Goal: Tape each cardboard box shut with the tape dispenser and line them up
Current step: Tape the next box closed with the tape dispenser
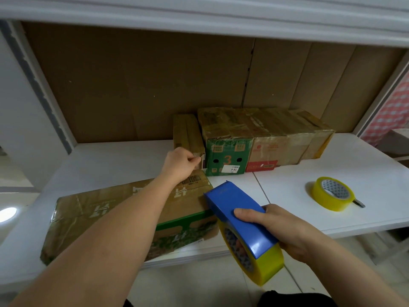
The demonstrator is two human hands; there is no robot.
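My right hand (285,231) grips a blue tape dispenser (241,220) loaded with a yellow tape roll, held over the shelf's front edge. My left hand (181,161) reaches forward and pinches the near top corner of a narrow brown box (188,131), the leftmost in a row at the back. Beside it stand a taped green box marked "3" (228,156), a red-and-brown box (272,149) and a further taped brown box (314,134), all touching. A large flat taped box (106,216) with green print lies under my left forearm.
A spare yellow tape roll (333,196) lies on the white shelf (332,165) at the right, with a small dark object behind it. Brown cardboard (132,85) lines the back of the shelf. A white shelf board (221,16) runs overhead. White uprights frame both sides.
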